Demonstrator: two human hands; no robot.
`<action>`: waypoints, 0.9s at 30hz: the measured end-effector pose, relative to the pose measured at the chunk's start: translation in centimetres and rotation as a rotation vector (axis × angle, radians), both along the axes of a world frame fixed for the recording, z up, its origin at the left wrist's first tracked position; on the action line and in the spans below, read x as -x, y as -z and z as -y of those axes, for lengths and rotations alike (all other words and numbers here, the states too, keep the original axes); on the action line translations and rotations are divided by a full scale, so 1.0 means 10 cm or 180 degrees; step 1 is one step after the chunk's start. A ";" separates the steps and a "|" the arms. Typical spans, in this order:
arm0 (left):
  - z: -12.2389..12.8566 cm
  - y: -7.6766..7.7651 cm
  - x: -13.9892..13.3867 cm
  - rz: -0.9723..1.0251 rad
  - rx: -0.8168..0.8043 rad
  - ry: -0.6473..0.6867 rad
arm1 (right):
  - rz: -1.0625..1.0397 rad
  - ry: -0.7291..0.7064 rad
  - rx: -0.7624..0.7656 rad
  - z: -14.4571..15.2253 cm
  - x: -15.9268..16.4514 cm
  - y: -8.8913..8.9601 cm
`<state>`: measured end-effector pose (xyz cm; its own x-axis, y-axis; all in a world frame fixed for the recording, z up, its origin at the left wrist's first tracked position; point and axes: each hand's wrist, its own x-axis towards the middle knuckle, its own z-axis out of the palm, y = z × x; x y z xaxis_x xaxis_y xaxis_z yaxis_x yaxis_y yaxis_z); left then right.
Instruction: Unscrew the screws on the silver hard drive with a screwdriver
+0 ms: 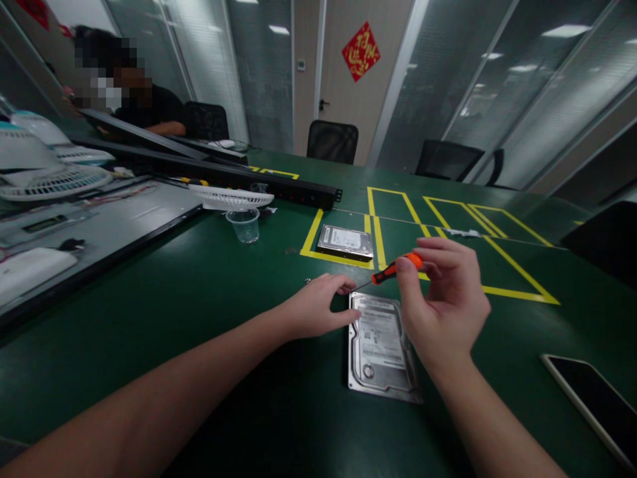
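Observation:
A silver hard drive [381, 345] lies flat on the green table, label side up. My left hand [318, 305] is at its far left corner, thumb on the top face and fingers curled by the far edge, gripping it. In my right hand [442, 299] is a screwdriver [395, 269] with an orange and black handle, pinched between thumb and fingers. Its thin shaft slants down left to the drive's far left corner, beside my left fingertips. Whether the tip sits in a screw is too small to tell.
Beyond my hands, a second hard drive [346, 242] lies within yellow tape. A clear plastic cup [243, 226] stands left of it, near a white fan grille [231, 197] and a long black bar [279, 189]. A phone [592, 398] lies right. A person [159, 109] sits far left.

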<state>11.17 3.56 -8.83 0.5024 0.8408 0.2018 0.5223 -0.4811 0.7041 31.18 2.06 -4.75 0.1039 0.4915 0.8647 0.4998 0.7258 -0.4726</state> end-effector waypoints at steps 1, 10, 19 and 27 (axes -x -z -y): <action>0.00 0.00 0.00 -0.0006 -0.0006 0.0003 | -0.0064 -0.0053 0.0038 0.00 0.01 0.00; 0.01 0.00 0.00 0.0000 -0.0011 -0.0010 | 0.0055 0.0076 -0.0116 0.00 -0.01 -0.02; 0.01 -0.01 0.00 0.0003 -0.0009 -0.0027 | 0.0359 -0.0010 -0.0060 0.04 -0.01 -0.04; 0.01 0.00 0.00 0.0018 -0.0042 -0.0006 | 0.0030 -0.0094 0.0012 0.00 0.01 0.01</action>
